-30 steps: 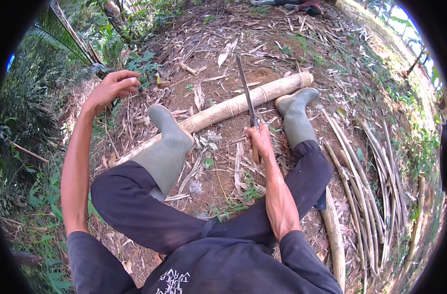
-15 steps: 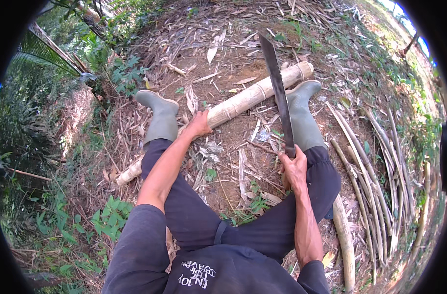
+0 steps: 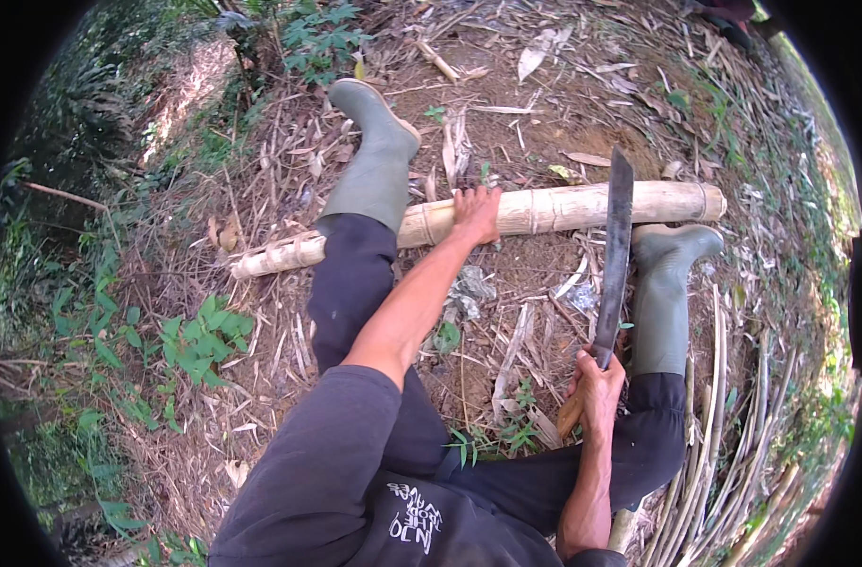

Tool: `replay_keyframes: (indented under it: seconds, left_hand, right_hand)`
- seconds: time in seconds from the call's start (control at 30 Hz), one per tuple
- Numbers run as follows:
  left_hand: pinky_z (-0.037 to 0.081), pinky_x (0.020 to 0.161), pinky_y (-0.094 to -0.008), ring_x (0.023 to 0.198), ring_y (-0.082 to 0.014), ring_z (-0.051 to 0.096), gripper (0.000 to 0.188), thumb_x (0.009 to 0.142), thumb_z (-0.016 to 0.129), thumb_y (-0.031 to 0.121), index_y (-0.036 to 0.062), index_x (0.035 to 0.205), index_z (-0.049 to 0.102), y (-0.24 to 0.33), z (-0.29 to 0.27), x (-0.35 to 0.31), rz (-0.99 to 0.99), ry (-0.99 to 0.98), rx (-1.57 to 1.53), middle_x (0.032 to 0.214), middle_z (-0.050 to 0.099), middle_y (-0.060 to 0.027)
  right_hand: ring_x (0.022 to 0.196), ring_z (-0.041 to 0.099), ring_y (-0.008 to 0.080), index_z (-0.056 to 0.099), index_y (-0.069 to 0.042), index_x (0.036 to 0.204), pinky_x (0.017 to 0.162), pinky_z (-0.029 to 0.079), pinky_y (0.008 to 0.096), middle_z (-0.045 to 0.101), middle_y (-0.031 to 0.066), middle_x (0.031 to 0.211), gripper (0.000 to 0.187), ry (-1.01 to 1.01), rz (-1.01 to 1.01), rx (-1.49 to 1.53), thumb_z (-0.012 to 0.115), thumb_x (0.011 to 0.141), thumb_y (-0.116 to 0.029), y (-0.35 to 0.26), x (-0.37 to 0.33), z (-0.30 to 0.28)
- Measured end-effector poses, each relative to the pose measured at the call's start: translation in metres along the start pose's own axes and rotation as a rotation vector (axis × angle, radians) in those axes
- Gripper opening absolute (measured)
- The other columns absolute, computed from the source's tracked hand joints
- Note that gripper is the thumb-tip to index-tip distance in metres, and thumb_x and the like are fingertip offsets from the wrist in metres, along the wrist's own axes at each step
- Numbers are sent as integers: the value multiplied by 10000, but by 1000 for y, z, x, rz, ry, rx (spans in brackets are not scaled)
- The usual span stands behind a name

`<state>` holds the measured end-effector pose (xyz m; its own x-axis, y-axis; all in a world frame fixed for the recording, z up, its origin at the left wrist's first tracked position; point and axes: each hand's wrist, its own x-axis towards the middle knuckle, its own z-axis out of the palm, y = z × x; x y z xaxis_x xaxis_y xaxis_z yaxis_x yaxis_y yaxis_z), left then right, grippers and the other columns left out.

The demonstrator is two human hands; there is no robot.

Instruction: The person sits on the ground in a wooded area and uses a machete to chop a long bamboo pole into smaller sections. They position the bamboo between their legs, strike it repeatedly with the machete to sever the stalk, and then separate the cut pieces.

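Note:
A pale bamboo pole (image 3: 572, 210) with ringed joints lies across the ground in front of me, passing behind my left leg. My left hand (image 3: 477, 215) is closed over its middle, just right of my left boot (image 3: 374, 161). My right hand (image 3: 598, 386) grips a machete (image 3: 616, 255) by its wooden handle, partly hidden by the fingers. The long dark blade points up and away, crossing in front of the pole's right part in the view. Whether blade and pole touch, I cannot tell. My right boot (image 3: 661, 293) stands just below the pole's right end.
Thin cut sticks (image 3: 705, 444) lie in a heap at my right. Dry leaves and bamboo scraps cover the soil. Green plants (image 3: 207, 338) grow at the left. A dark shape (image 3: 728, 19), mostly cut off, shows at the far right.
My view has turned, so the pole now lies nearly level instead of slanting. The machete, earlier leaning up and left, now tips slightly right. Both hands keep their grip.

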<state>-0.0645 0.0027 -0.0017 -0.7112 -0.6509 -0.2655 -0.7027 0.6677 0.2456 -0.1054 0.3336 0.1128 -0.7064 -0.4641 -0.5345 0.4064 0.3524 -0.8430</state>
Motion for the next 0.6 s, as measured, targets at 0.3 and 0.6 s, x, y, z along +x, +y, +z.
replay_keyframes:
  seconds: [0.3,0.6]
  left_hand:
    - [336,1107,-425,1312,-322,445,603,839,675,376,48,1326,539,47,-49,-92,74,-424,-261,1422,460,-181]
    - [495,950,-340,1026,-199,649,301,934,587,160,-6,1182,622,-5,-233,-339,49,673,-860,1051,698,-136]
  right_hand:
    - [406,475,128,539,20,965,368,424,283,476,31,609,205,-83,-145,191,606,872,-150,-16,-35,-17]
    - [424,492,136,506,-29,838,361,437,304,486,31,611,179,-142,-143,330,624,856,-162,0,-21,-49]
